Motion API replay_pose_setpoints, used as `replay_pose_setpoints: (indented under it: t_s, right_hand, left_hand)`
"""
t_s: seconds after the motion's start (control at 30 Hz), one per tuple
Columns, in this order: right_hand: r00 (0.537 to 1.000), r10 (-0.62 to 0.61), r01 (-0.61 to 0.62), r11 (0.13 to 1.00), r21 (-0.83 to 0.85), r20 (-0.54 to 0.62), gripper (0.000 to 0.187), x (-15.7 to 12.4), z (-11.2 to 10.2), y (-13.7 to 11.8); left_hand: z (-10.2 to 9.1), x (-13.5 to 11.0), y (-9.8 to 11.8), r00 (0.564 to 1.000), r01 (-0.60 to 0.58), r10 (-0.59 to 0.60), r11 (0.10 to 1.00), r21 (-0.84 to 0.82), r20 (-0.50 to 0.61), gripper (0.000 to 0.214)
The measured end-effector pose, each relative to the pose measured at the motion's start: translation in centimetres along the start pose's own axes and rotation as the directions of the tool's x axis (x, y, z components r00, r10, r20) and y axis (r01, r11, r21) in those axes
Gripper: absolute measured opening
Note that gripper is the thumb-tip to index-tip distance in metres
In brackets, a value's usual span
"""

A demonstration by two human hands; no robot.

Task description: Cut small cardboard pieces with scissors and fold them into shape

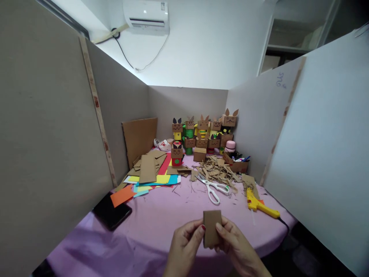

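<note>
Near the front edge of the table, a small rectangular stack of brown cardboard pieces (212,229) is held upright between my two hands. My left hand (186,242) pinches its left edge, the thumb with a red nail pressed against the side. My right hand (233,240) grips the right side, thumb on the front face and fingers curled behind. How many layers the stack has cannot be made out. Beyond my hands lie white-handled scissors (213,188), blades pointing away to the left. Over on the right rests a yellow hot glue gun (262,206).
Cardboard scraps (217,167) pile up behind the scissors. Several cardboard animal figures (202,125) stand at the back. Left are cardboard sheets (148,168), coloured paper (165,179) and a black tablet-like device (111,211). A box of pens (239,165) sits right; partition walls enclose the table.
</note>
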State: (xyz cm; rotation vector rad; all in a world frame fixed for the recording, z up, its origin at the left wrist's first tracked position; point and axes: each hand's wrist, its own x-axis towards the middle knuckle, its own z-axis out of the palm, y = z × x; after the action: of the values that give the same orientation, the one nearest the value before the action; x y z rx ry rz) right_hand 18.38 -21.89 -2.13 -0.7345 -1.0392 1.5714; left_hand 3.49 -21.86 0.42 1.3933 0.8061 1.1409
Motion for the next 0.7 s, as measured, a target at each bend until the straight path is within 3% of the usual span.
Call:
replay_pose_setpoints:
  t_s: [0.1, 0.17, 0.2, 0.23, 0.3, 0.33, 0.4, 0.57, 0.7]
  right_hand:
    - [1.000, -0.021, 0.021, 0.979, -0.204, 0.005, 0.035, 0.2, -0.3, -0.5]
    - [0.993, -0.122, 0.102, 0.843, -0.528, -0.002, 0.029, 0.8, -0.4, -1.2]
    - [0.984, -0.179, 0.133, 0.676, -0.724, 0.014, 0.026, 1.2, -0.4, -1.6]
    - [0.975, -0.218, 0.140, 0.438, -0.888, 0.047, 0.022, 1.7, -0.4, -1.8]
    - [0.983, -0.152, 0.104, -0.027, -0.994, 0.107, 0.019, 2.7, -0.1, -2.0]
    - [0.989, -0.092, 0.104, -0.131, -0.986, 0.116, 0.018, 3.2, 0.1, -1.9]
    - [0.993, -0.003, 0.116, -0.209, -0.971, 0.120, 0.019, 3.9, 0.5, -1.5]
    - [0.990, 0.058, 0.141, -0.262, -0.955, 0.130, 0.020, 4.3, 0.9, -1.2]
    - [0.989, 0.063, 0.148, -0.288, -0.946, 0.135, 0.018, 4.4, 0.9, -1.6]
  left_hand:
    - [-0.6, 0.3, -0.8, 1.000, 0.005, -0.005, 1.000, -0.001, 0.004, 0.030]
    - [-1.5, 0.7, -2.1, 0.999, -0.008, 0.010, 0.999, 0.043, -0.052, 0.030]
    - [-2.0, 0.9, -2.9, 0.993, -0.016, 0.025, 0.997, 0.075, -0.119, 0.033]
    - [-2.4, 1.1, -3.9, 0.978, -0.002, 0.026, 0.994, 0.112, -0.207, 0.036]
    - [-3.1, 1.4, -5.7, 0.966, 0.039, 0.017, 0.977, 0.212, -0.257, 0.046]
    - [-3.3, 1.4, -6.5, 0.963, 0.050, 0.024, 0.963, 0.264, -0.267, 0.049]
    - [-3.1, 1.4, -7.6, 0.969, 0.047, 0.045, 0.930, 0.363, -0.241, 0.052]
    - [-0.7, 1.4, -8.6, 0.986, -0.005, 0.092, 0.848, 0.530, -0.138, 0.061]
    - [1.9, 1.9, -9.4, 0.965, 0.003, 0.152, 0.807, 0.591, -0.212, 0.069]
